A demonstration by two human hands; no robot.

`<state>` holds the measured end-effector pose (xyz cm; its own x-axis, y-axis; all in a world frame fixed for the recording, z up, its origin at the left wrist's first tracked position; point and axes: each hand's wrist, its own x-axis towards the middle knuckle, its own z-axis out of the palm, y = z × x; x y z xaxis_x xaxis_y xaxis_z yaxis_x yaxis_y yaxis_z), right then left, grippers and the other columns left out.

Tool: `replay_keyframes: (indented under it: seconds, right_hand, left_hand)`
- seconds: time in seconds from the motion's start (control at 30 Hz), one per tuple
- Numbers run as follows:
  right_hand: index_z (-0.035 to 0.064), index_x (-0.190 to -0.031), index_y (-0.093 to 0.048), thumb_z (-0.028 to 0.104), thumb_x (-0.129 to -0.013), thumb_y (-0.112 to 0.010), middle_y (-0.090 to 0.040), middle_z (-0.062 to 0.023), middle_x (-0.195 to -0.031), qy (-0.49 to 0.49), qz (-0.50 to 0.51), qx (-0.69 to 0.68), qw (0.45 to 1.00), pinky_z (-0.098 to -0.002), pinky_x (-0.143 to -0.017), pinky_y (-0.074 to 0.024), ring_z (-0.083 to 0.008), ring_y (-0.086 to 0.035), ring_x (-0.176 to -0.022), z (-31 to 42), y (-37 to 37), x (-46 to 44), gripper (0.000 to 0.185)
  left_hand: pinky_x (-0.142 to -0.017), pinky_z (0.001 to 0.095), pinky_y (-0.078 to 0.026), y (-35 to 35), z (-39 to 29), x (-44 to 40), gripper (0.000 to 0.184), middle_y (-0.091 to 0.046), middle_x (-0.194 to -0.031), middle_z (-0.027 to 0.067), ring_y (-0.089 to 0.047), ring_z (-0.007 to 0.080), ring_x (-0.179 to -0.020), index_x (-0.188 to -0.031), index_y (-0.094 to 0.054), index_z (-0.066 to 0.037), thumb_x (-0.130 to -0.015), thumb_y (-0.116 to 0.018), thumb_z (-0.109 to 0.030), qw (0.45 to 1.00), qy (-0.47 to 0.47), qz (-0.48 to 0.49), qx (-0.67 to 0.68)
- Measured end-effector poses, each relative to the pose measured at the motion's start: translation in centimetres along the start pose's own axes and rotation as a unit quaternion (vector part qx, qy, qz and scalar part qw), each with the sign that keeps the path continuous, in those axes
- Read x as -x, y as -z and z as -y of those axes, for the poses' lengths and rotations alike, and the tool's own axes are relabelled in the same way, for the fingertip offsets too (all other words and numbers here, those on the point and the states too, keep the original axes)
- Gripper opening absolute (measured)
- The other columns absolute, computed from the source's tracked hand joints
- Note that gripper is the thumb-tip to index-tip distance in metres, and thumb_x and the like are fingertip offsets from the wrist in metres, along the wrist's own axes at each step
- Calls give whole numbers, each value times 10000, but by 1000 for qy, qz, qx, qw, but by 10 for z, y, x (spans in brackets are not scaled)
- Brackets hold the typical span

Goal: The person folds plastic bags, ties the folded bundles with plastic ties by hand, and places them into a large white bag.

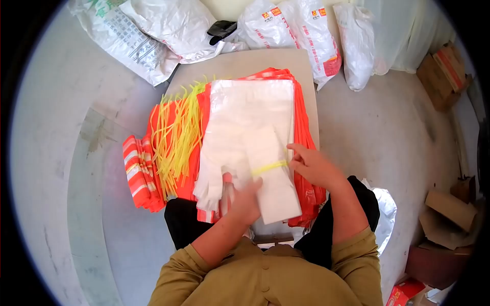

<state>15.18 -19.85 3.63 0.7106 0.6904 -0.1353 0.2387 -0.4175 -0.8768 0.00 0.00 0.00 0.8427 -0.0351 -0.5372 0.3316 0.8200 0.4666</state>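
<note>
A folded white plastic bundle (278,196) lies at a slant on top of a stack of flat white plastic bags (245,107). A yellow strip (270,167) runs across the bundle's middle. My left hand (246,201) is at the bundle's left edge, smeared by motion, so its grip does not show. My right hand (312,166) is at the bundle's right side, by the strip's end, with the index finger stretched out and the fingers apart. Beneath the white stack lie red-orange bags (305,132).
Yellow strips (176,135) lie in a heap left of the stack, beside a rolled red-and-white striped bundle (139,173). All rest on a beige board (301,64) before me. White sacks (265,28) line the back; cardboard boxes (449,217) stand at right.
</note>
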Motion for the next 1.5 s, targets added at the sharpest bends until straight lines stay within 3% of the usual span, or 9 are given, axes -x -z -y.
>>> replay_keyframes:
  seconds: [0.17, 0.37, 0.47, 0.77, 0.87, 0.97, 1.07, 1.37, 1.5]
  right_hand:
    - [38, -1538, -418, 148, -994, -616, -684, -95, -992, -6, 18, -36, 999, -331, -838, -516, -180, -645, -906, 6, -15, 4, 590]
    - [49, -1544, -361, 110, -972, -641, -688, -77, -1020, -10, -17, -210, 977, -315, -850, -511, -151, -635, -948, -9, -25, -6, 640]
    - [43, -1531, -383, 154, -921, -688, -682, -158, -998, -25, -32, -184, 982, -352, -835, -530, -223, -661, -923, -2, -21, -3, 690]
    - [68, -1539, -401, 210, -872, -744, -677, -178, -1009, -13, -40, -50, 998, -380, -845, -537, -271, -675, -928, -3, -12, 5, 763]
    - [82, -1496, -421, 160, -917, -724, -667, -95, -920, -17, -88, -64, 994, -340, -768, -515, -171, -651, -870, -18, -13, 0, 658]
    - [60, -1426, -480, 152, -927, -723, -682, -85, -917, -51, -126, -173, 975, -344, -752, -528, -158, -654, -842, -10, -6, -5, 563]
    - [64, -1279, -575, 195, -902, -732, -713, -162, -1012, -86, -144, -155, 974, -394, -802, -557, -277, -696, -905, -6, -4, -9, 429]
    - [11, -1036, -645, 121, -969, -624, -718, -148, -928, 9, -239, -142, 961, -379, -772, -556, -262, -702, -840, -46, -21, -33, 130]
    - [12, -1072, -624, 98, -990, -581, -708, -124, -854, -28, -220, -185, 957, -361, -734, -549, -224, -695, -766, -33, -10, -28, 127]
  left_hand:
    - [-1113, 475, -476, -8, 3, 3, 468, -534, -1471, 100, -561, 271, -1309, -1533, -400, -79, -1086, -505, -170, 996, -22, -1, -85]
    - [-1087, 460, -498, -15, -1, -1, 443, -590, -1405, 85, -601, 251, -1250, -1496, -447, -83, -1068, -545, -141, 998, -7, 10, -58]
    - [-1073, 442, -506, -10, 4, -4, 461, -591, -1406, 75, -601, 226, -1244, -1491, -461, -105, -1047, -586, -109, 987, -43, 22, -155]
    - [-1031, 410, -525, 11, 20, -11, 561, -585, -1404, 73, -620, 201, -1197, -1550, -367, -107, -1034, -587, -71, 968, -54, 11, -246]
    - [-1043, 408, -514, 21, 27, -10, 547, -588, -1401, 83, -612, 203, -1213, -1541, -378, -78, -1035, -585, -75, 965, -49, 7, -257]
    - [-1046, 402, -509, 31, 30, -8, 532, -600, -1386, 87, -607, 205, -1221, -1528, -391, -52, -1033, -584, -74, 961, -14, 12, -277]
    - [-1045, 401, -506, 28, 28, -2, 502, -610, -1371, 85, -607, 202, -1218, -1504, -419, -34, -1034, -585, -83, 951, 8, 33, -308]
    - [-1040, 397, -507, 31, 29, 0, 438, -624, -1351, 79, -608, 197, -1212, -1466, -468, -47, -1042, -568, -89, 948, 12, 37, -317]
    - [-1035, 402, -513, 35, 30, -2, 431, -627, -1349, 79, -618, 195, -1201, -1463, -474, -53, -1043, -565, -85, 949, 15, 45, -311]
